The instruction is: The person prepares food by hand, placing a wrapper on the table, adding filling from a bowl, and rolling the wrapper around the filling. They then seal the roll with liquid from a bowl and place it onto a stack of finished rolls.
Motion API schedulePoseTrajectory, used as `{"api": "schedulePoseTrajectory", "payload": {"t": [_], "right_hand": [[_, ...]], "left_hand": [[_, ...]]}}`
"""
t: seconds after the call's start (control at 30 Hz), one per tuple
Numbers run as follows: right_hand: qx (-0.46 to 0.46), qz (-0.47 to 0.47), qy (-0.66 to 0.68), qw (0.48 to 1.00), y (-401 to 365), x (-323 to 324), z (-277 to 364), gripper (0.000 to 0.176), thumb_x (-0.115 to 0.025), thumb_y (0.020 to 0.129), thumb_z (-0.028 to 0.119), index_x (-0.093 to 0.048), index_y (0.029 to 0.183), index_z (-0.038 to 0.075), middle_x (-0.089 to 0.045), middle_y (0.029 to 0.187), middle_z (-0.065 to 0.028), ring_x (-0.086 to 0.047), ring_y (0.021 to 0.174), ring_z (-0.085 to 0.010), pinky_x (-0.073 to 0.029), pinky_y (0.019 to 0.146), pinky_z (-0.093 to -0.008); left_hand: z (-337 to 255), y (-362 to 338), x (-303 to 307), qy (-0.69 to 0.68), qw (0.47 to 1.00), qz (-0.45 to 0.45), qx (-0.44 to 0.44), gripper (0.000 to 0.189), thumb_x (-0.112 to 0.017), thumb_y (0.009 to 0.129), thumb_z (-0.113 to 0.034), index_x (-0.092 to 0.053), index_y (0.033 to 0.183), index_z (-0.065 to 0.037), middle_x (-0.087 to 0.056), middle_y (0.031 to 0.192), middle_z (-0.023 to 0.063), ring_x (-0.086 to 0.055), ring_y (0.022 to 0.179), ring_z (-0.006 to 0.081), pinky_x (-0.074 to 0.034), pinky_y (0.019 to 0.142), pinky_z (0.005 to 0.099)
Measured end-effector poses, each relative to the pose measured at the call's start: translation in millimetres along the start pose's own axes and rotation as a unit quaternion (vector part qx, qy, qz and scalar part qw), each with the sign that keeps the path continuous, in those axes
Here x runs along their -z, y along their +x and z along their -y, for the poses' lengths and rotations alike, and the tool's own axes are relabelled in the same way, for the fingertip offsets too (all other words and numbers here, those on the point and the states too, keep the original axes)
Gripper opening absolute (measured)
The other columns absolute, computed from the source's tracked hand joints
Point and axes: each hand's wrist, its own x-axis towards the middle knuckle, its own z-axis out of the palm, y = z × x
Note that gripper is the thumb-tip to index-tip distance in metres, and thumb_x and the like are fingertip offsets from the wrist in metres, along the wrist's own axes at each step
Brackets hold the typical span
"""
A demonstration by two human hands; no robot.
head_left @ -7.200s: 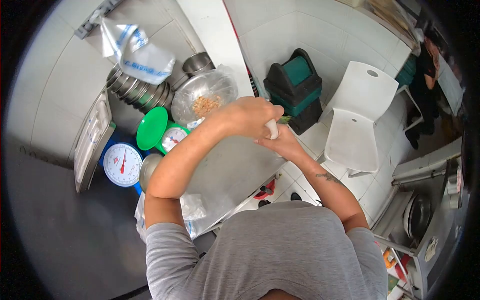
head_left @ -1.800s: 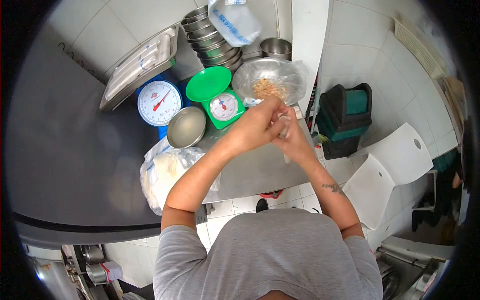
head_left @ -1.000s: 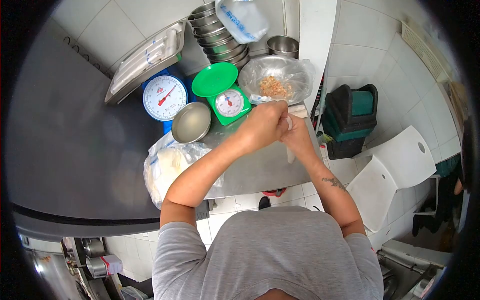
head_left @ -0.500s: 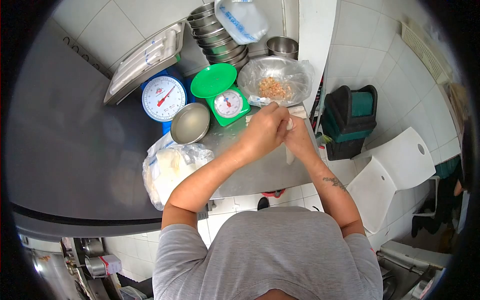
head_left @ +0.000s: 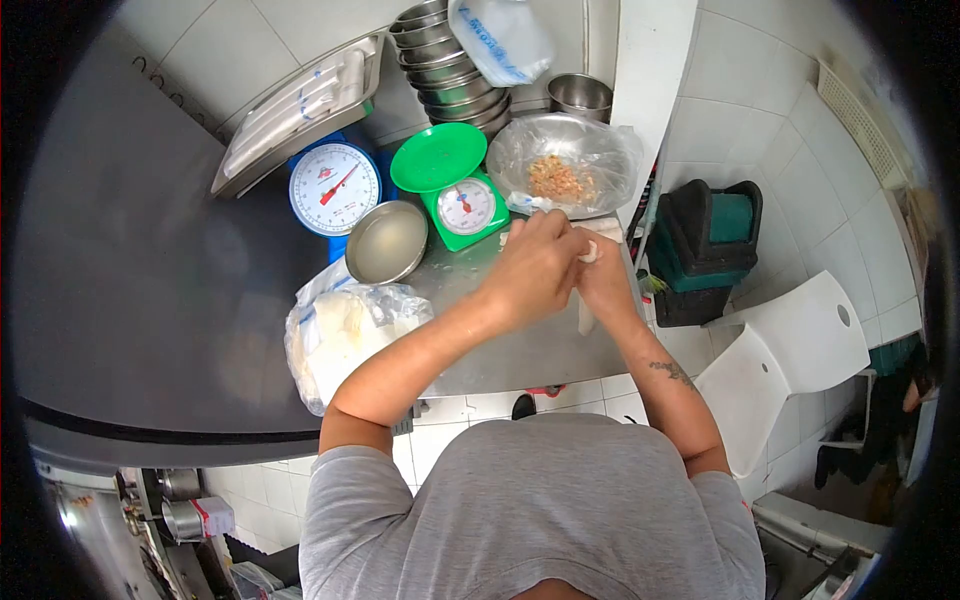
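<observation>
My left hand (head_left: 533,268) and my right hand (head_left: 605,278) meet over the steel table (head_left: 500,355), in front of a metal bowl (head_left: 515,180) lined with clear plastic. A small piece of white dough (head_left: 590,252) shows at the fingers of my right hand, which is closed around it. My left fingers are bent and pinched together against it; what lies inside them is hidden. Chopped orange-brown filling (head_left: 560,180) sits in the lined bowl. Behind and below my hands, pale strips, perhaps cloth or dough, lie partly covered.
Left of my hands stand a green scale (head_left: 466,208), a blue scale (head_left: 335,190) and a round metal pan (head_left: 387,243). A plastic bag of white dough-like stuff (head_left: 350,335) lies nearer. Stacked steel bowls (head_left: 455,80) rise behind; a white chair (head_left: 790,350) stands right.
The view has shifted slightly, so the tabletop things appear a little further right. My left fingers have moved slightly on the dough; both hands stay together.
</observation>
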Motion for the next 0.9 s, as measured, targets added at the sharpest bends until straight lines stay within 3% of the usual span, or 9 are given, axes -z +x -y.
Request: {"api": "schedulePoseTrajectory", "payload": {"t": [0.17, 0.2, 0.33, 0.5, 0.63, 0.7, 0.73, 0.8, 0.9], "right_hand": [[-0.081, 0.009, -0.04, 0.996, -0.7, -2.4, 19.4, 0.023, -0.068, 0.085, 0.01, -0.052, 0.07, 0.005, -0.047, 0.063, 0.0053, -0.041, 0.062, -0.0037, -0.036, 0.053, -0.0241], [-0.067, 0.015, -0.037, 0.997, -1.4, -2.9, 18.6, 0.026, -0.069, 0.086, 0.011, -0.05, 0.069, 0.006, -0.046, 0.063, 0.0065, -0.04, 0.061, -0.0026, -0.033, 0.052, -0.0228], [-0.039, 0.028, -0.023, 0.999, -3.2, -6.3, 17.0, 0.031, -0.071, 0.086, 0.013, -0.046, 0.068, 0.009, -0.043, 0.063, 0.0089, -0.038, 0.059, -0.0007, -0.029, 0.051, -0.0203], [-0.026, 0.048, -0.001, 0.999, 0.4, -16.5, 18.7, 0.033, -0.075, 0.083, 0.016, -0.048, 0.066, 0.007, -0.043, 0.06, 0.0075, -0.039, 0.058, -0.0031, -0.032, 0.051, -0.0225], [-0.058, 0.054, -0.044, 0.996, 1.1, -22.6, 25.8, 0.033, -0.074, 0.084, 0.019, -0.05, 0.064, 0.006, -0.047, 0.059, 0.0063, -0.042, 0.058, -0.003, -0.035, 0.052, -0.0231], [-0.072, 0.057, -0.064, 0.994, 3.4, -22.2, 21.6, 0.034, -0.073, 0.084, 0.022, -0.051, 0.063, 0.006, -0.049, 0.059, 0.0049, -0.045, 0.058, -0.003, -0.036, 0.052, -0.0237], [-0.075, 0.057, -0.064, 0.994, 4.5, -22.7, 17.4, 0.035, -0.073, 0.084, 0.023, -0.051, 0.063, 0.006, -0.051, 0.058, 0.004, -0.046, 0.058, -0.0031, -0.037, 0.051, -0.024], [-0.085, 0.058, -0.07, 0.992, 4.5, -25.0, 16.9, 0.035, -0.072, 0.084, 0.024, -0.052, 0.063, 0.004, -0.052, 0.058, 0.002, -0.047, 0.057, -0.0039, -0.038, 0.051, -0.0252], [-0.083, 0.052, -0.083, 0.992, 4.3, -27.6, 21.1, 0.03, -0.071, 0.083, 0.02, -0.054, 0.066, 0.002, -0.054, 0.058, -0.0012, -0.05, 0.056, -0.0067, -0.039, 0.051, -0.0277]], "left_hand": [[36.6, -23.7, 18.7, -0.05, 0.983, -0.113, 0.134, 0.03, -0.049, 0.074, 0.012, -0.059, 0.099, 0.001, -0.059, 0.096, 0.0185, -0.058, 0.097, 0.0344, -0.046, 0.09, 0.0407], [68.4, -36.7, 23.9, 0.072, 0.98, -0.14, 0.124, 0.029, -0.049, 0.074, 0.011, -0.061, 0.098, 0.001, -0.06, 0.093, 0.0186, -0.059, 0.095, 0.0361, -0.047, 0.085, 0.0426], [162.4, -102.7, 39.2, 0.338, 0.846, 0.147, 0.384, 0.026, -0.062, 0.077, -0.012, -0.072, 0.1, -0.009, -0.056, 0.124, 0.0178, -0.05, 0.118, 0.0363, -0.043, 0.094, 0.0491], [179.2, -130.5, 48.9, 0.31, 0.788, 0.216, 0.487, 0.027, -0.057, 0.082, -0.016, -0.073, 0.103, -0.01, -0.054, 0.13, 0.0148, -0.047, 0.122, 0.0354, -0.037, 0.101, 0.0493], [191.3, -138.3, 54.4, 0.311, 0.809, 0.193, 0.46, 0.026, -0.054, 0.083, -0.01, -0.073, 0.1, -0.009, -0.061, 0.12, 0.0116, -0.056, 0.109, 0.0285, -0.045, 0.089, 0.0421], [191.2, -130.1, 64.7, -0.035, 0.865, 0.047, 0.499, 0.027, -0.049, 0.082, -0.004, -0.071, 0.098, -0.007, -0.064, 0.108, 0.0063, -0.058, 0.099, 0.0206, -0.046, 0.082, 0.0339], [184.8, -125.3, 71.0, -0.21, 0.845, -0.028, 0.491, 0.028, -0.047, 0.082, -0.001, -0.07, 0.097, -0.007, -0.065, 0.102, 0.0036, -0.059, 0.094, 0.0167, -0.047, 0.079, 0.0297], [104.9, -83.2, 69.3, -0.307, 0.864, -0.134, 0.378, 0.034, -0.044, 0.077, 0.009, -0.068, 0.096, -0.006, -0.064, 0.089, -0.0029, -0.055, 0.085, 0.0092, -0.045, 0.074, 0.0215], [44.8, -52.2, 44.1, -0.222, 0.963, -0.098, 0.119, 0.053, -0.038, 0.063, 0.02, -0.066, 0.101, -0.003, -0.055, 0.105, 0.0117, -0.054, 0.1, 0.0258, -0.047, 0.089, 0.0324]]}}
